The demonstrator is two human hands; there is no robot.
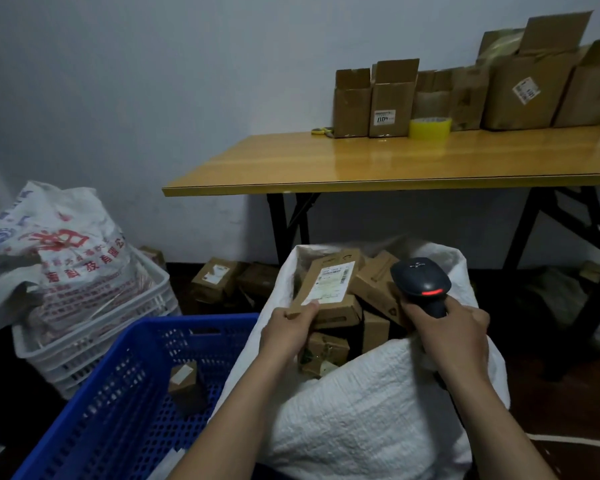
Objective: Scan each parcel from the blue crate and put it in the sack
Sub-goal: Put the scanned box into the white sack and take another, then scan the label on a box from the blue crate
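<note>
Pale grey wall (153, 81) backs a glossy wooden bench (361, 168) on black folding legs, with open cardboard boxes (392, 109) lined up along its far edge and a roll of yellow tape (429, 128) just in front of them. Below it the floor (561, 393) is dark, and more boxes lie by the wall under the bench's left end. At my left stand stacked white crates (94, 337) with a printed bag (56, 251) slumped on top. My left hand (288, 327) pinches the near end of the parcel (329, 282), a flat brown carton with a white barcode label facing up, held over the open mouth of the white woven sack (361, 410), which already has brown cartons in it. My right hand (454, 330) is wrapped round the grip of the dark scanner (420, 278), whose red light glows, just right of the parcel. One small parcel (184, 382) sits in the blue crate (118, 410) beside the sack.
</note>
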